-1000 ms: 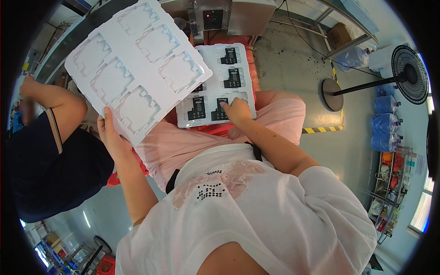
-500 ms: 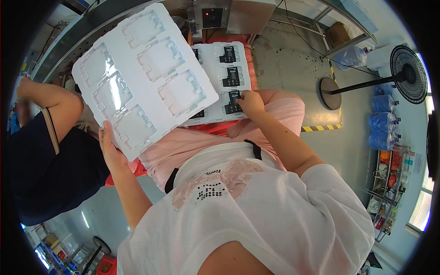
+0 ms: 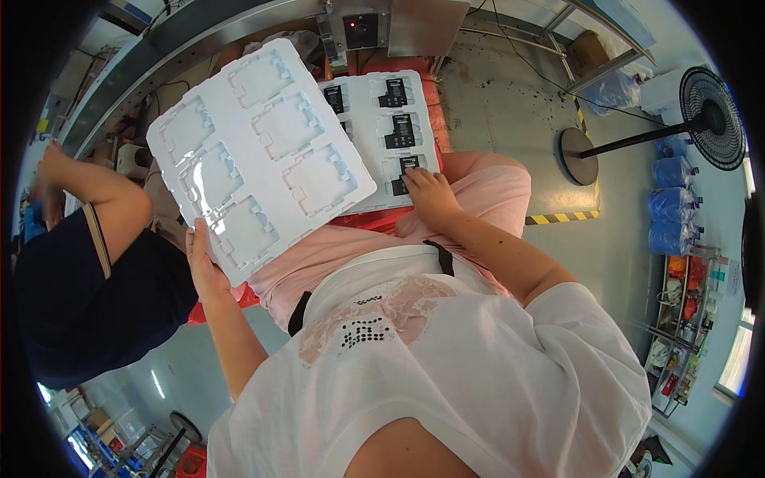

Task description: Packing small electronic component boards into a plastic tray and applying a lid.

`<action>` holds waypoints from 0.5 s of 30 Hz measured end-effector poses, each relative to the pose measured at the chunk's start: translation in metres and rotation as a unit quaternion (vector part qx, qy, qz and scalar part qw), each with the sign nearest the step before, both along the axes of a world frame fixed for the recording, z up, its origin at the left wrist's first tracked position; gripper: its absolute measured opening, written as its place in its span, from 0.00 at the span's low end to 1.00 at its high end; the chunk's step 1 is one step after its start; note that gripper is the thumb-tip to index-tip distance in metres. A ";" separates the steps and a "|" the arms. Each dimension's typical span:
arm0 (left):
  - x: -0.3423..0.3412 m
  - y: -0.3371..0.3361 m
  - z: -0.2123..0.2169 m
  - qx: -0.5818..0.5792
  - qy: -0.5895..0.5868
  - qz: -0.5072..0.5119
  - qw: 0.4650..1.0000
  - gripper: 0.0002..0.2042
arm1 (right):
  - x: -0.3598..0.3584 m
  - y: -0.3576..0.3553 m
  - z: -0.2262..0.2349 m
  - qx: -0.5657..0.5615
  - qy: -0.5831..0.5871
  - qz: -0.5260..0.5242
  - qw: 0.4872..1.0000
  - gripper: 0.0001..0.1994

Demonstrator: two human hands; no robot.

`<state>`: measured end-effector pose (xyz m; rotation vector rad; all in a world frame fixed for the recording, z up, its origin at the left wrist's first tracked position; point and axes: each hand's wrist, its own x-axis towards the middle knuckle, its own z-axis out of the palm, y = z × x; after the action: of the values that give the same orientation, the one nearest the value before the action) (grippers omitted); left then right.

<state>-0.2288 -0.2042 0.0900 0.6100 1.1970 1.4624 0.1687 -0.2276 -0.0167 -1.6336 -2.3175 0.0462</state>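
My left hand (image 3: 205, 263) grips the lower left edge of a white plastic tray (image 3: 239, 131), with its thumb side along the rim. The tray is tilted, its moulded pockets hold nothing, and it partly covers a second white tray (image 3: 368, 119). That lower tray holds several flat black L-shaped batteries, among them an upper right one (image 3: 394, 93) and a middle right one (image 3: 401, 131). Fingertips of my right hand (image 3: 432, 199) rest on the lower right battery (image 3: 400, 182), fingers stretched over it. The held tray hides part of the left column.
Red bags or cloth (image 3: 433, 99) lie beneath the lower tray. At the left sits another person (image 3: 96, 263) in dark clothes. A metal bench (image 3: 199, 36) runs along the back. To the right stand a black fan (image 3: 712, 119) and blue water bottles (image 3: 673, 205).
The held tray has come down slightly and to the right, my left hand with it. My right hand has moved from the lower right battery's right edge onto its face.
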 end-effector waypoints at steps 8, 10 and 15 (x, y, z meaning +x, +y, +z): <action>0.036 0.009 -0.031 -0.077 0.024 -0.115 0.990 0.15 | 0.008 0.012 0.007 -0.223 0.527 -0.179 0.801 0.17; 0.057 0.020 -0.045 -0.107 0.074 -0.158 0.979 0.17 | 0.005 0.018 0.040 -0.272 0.582 -0.202 0.739 0.19; 0.108 0.065 -0.084 -0.067 0.333 -0.206 0.918 0.20 | 0.022 0.044 -0.002 -0.190 0.524 -0.234 0.797 0.22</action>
<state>-0.1205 -0.1389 0.0055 1.2423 1.5472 0.8167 0.1902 -0.1838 -0.0186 -1.6464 -1.0630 1.0648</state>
